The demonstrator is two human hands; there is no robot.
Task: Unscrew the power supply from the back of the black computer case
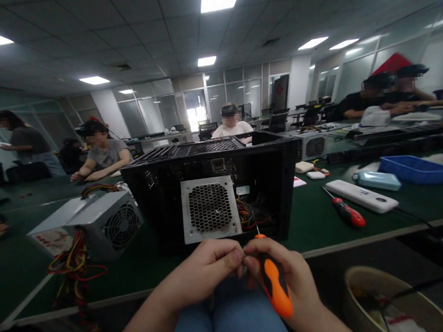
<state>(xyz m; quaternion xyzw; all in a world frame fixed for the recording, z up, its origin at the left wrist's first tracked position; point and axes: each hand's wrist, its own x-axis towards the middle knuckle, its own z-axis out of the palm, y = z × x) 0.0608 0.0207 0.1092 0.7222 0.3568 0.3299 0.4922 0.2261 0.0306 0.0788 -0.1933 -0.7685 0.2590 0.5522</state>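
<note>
My right hand (289, 262) is closed round an orange and black screwdriver (277, 286), its shaft pointing up and away from me. Thumb and finger of my left hand (213, 262) are pinched together, touching the right fingertips; a tiny thing between them is too small to name. Just beyond both hands stands an open black computer case (160, 211). A silver power supply (209, 207) with a honeycomb grille sits tilted at its opening, coloured wires (243, 210) beside it.
Two grey power supplies (107, 219) with cable bundles lie left on the green table (138, 275). To the right are a red screwdriver (348, 213), a white power strip (362, 195) and a blue tray (419, 170). A bin (351, 283) stands below. Several people sit or stand around.
</note>
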